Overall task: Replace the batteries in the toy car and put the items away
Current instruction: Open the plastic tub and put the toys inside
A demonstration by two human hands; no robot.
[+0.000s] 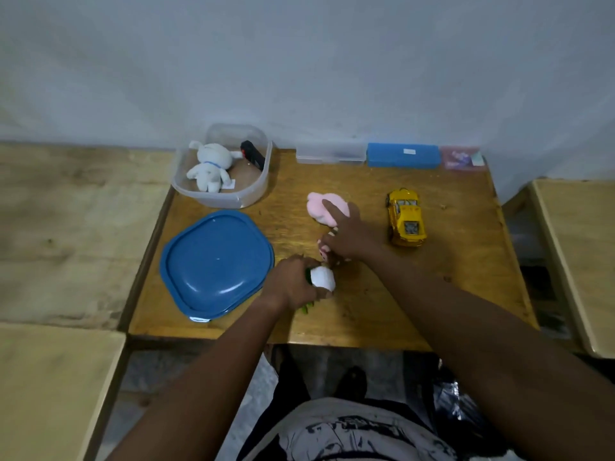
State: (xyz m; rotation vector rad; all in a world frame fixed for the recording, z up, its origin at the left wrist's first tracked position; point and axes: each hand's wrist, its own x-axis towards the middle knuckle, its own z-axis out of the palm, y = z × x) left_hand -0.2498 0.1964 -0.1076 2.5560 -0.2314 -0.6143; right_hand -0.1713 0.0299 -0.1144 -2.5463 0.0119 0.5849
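On the table [416, 294], with 12 o'clock taken as the edge against the wall, the yellow toy car [406, 217] stands on its wheels at about 2 o'clock from the centre. Its nose points toward 6 o'clock. No hand touches it.

1. Right hand [349, 237]: it lies just at 9 o'clock of the toy car, apart from it. The index finger is straight and lies across the pink soft toy [316, 212] at the table centre. The remaining fingers curl around the toy's striped lower end.

2. Left hand [293, 284]: it lies at 7 o'clock of the right hand, close to it. The fingers are curled around a white-and-green soft toy [322, 277]; a green part protrudes beneath the hand at 6 o'clock.

3. Clear container [219, 199]: it stands uncovered at the 10 o'clock corner. It holds a white soft toy [209, 168] and, at that toy's 2 o'clock side, a black item [253, 154] with a red mark. The item's type cannot be told.

4. Blue lid [216, 264]: it lies flat at 6 o'clock of the container, just beside the left hand.

5. Along the 12 o'clock edge, three boxes stand in a row, end to end: a clear box [329, 154], a blue box [402, 155] and a pink box [461, 158].
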